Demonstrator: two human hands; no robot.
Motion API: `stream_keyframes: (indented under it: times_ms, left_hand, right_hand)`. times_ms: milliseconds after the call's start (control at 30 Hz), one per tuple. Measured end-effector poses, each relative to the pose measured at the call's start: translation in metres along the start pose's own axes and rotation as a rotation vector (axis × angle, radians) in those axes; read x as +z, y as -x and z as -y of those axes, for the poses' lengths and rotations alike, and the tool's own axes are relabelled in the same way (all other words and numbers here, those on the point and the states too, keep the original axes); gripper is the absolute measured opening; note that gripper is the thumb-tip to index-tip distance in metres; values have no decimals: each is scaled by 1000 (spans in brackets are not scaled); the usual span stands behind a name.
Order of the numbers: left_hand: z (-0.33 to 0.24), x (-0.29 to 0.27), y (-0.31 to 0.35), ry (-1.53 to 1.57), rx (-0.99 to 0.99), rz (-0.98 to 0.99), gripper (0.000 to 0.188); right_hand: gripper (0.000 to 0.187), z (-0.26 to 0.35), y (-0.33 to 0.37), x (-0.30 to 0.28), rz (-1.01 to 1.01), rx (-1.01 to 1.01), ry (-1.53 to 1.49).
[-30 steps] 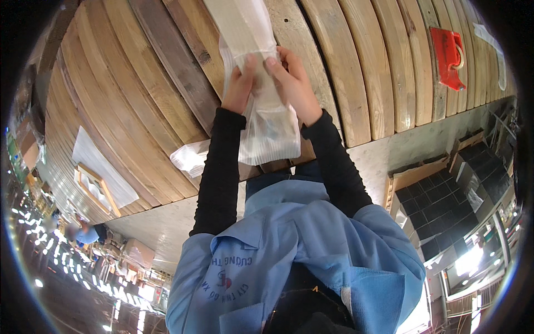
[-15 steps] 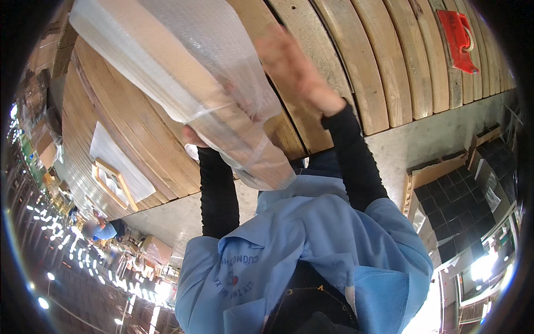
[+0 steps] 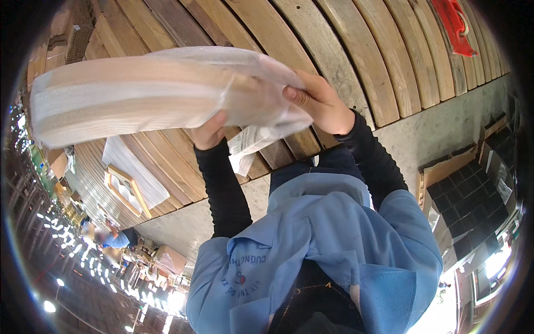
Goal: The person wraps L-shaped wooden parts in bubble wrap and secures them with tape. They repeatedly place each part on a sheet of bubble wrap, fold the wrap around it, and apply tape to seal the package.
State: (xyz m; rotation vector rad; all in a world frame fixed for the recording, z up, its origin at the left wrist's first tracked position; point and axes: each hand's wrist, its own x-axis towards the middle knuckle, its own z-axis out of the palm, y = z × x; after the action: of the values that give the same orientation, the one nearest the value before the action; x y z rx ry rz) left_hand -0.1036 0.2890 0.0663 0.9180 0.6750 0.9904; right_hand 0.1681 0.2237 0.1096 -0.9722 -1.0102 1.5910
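Against right hand (image 3: 327,107), pale bundle (image 3: 150,92)

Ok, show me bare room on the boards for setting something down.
The widest bare patch is the wooden boards between the right hand and the red tape holder. More bare boards show beyond the wrapped bundle. It's crowded around the left hand and white wrap, and further left, where a frame and white sheet lie.

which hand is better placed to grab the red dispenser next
The right hand, probably: the dispenser lies to the right, nearer that hand. It would have to release the right end of the bundle. The left hand, at the bundle's near edge, is farther off.
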Motion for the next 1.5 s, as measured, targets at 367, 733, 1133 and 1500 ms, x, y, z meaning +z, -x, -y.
stream_keyframes:
  times_ms: [367, 733, 1133, 1500]
  left_hand:
    - [39, 75, -6, -654, 171, 124, 49]
    - [13, 135, 23, -1070, 138, 363, 59]
    - [124, 150, 40, -828, 318, -213, 40]
    - [103, 146, 83, -689, 299, -68, 59]
  right_hand:
    - [83, -68, 41, 14, -184, -477, 674]
    - [102, -90, 86, 5, -182, -459, 823]
    - [38, -26, 81, -90, -269, -187, 63]
    - [42, 51, -73, -18, 1361, 294, 75]
